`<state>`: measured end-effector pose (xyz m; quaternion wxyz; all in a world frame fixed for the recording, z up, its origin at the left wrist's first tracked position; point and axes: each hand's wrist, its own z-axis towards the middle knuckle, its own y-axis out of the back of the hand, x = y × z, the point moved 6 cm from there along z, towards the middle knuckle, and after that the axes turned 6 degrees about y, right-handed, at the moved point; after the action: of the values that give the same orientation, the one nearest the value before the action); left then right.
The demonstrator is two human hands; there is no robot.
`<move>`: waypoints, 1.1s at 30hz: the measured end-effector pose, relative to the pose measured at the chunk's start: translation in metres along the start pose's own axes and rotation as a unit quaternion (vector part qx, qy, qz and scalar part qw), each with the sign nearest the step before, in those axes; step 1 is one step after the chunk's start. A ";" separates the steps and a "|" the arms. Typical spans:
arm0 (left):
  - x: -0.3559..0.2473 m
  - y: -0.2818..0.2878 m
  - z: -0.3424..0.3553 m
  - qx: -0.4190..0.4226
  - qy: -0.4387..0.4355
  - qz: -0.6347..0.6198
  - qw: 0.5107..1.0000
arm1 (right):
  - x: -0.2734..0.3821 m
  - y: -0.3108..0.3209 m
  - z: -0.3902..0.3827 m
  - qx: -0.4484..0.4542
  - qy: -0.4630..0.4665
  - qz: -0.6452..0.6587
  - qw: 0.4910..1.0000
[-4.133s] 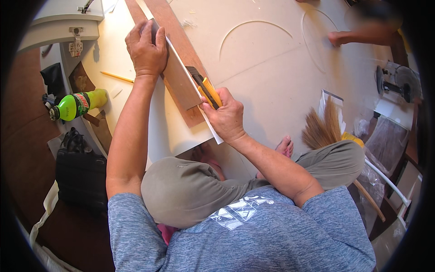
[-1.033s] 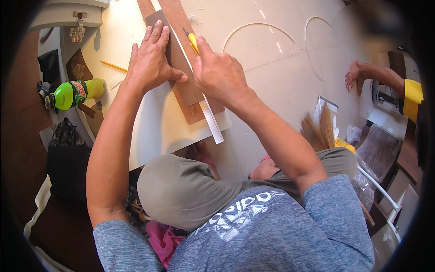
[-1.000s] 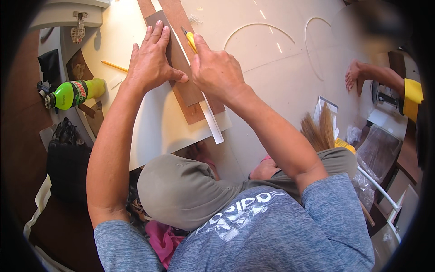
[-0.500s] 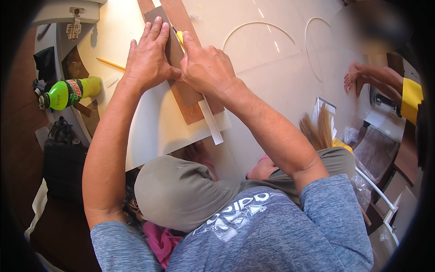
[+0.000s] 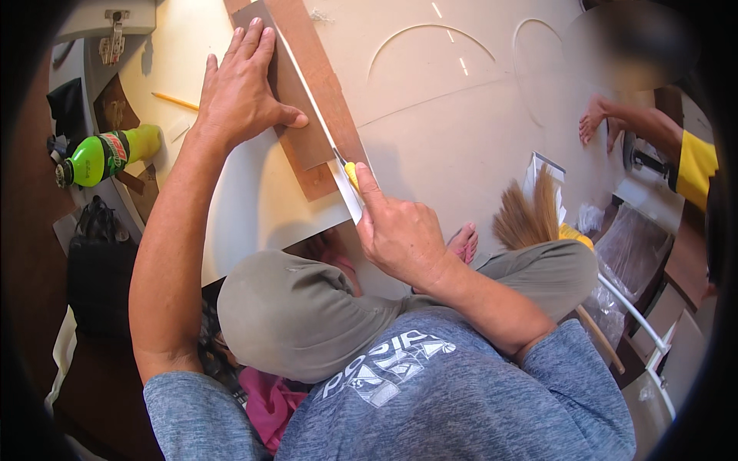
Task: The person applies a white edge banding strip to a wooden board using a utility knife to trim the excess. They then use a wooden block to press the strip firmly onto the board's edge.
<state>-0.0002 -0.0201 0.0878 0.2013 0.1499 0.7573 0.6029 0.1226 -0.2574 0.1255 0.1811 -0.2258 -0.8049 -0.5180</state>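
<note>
My left hand (image 5: 240, 96) lies flat with its fingers spread on a narrow brown strip of board (image 5: 296, 127), thumb stretched toward its right edge. In my closed right hand (image 5: 403, 240) is a yellow-handled utility knife (image 5: 351, 174), forefinger along the handle. Its blade tip meets a thin white strip (image 5: 348, 197) near the brown strip's lower right corner. The white strip shows as a line along the brown strip's right edge and sticks out below it. A wider reddish-brown board (image 5: 332, 88) lies underneath, on a large pale panel (image 5: 234, 230).
A pencil (image 5: 174, 101) lies left of my hand, with a green drink bottle (image 5: 108, 156) beyond it. To the right are a broom (image 5: 529, 211), a white dustpan (image 5: 533, 170) and another person's bare leg (image 5: 642, 127). A thin curved strip (image 5: 430, 31) rests on the floor.
My right hand has drawn the knife toward me along the brown strip's right edge, from near my left fingers to its lower corner. My left hand stays on the strip.
</note>
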 end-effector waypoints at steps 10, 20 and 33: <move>-0.003 0.006 0.003 0.022 0.011 0.001 1.000 | -0.026 0.060 0.063 -0.153 -0.024 0.093 0.984; 0.002 0.001 0.001 -0.007 -0.024 -0.015 1.000 | -0.072 -0.026 0.038 -0.228 -0.145 0.358 0.894; 0.006 -0.006 0.006 -0.032 -0.039 -0.045 0.998 | -0.041 -0.031 0.046 -0.305 -0.027 0.338 0.890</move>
<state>-0.0026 -0.0138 0.0800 0.2622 0.1328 0.7352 0.6108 0.1372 -0.2335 0.0627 0.2458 -0.5418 -0.4873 -0.6391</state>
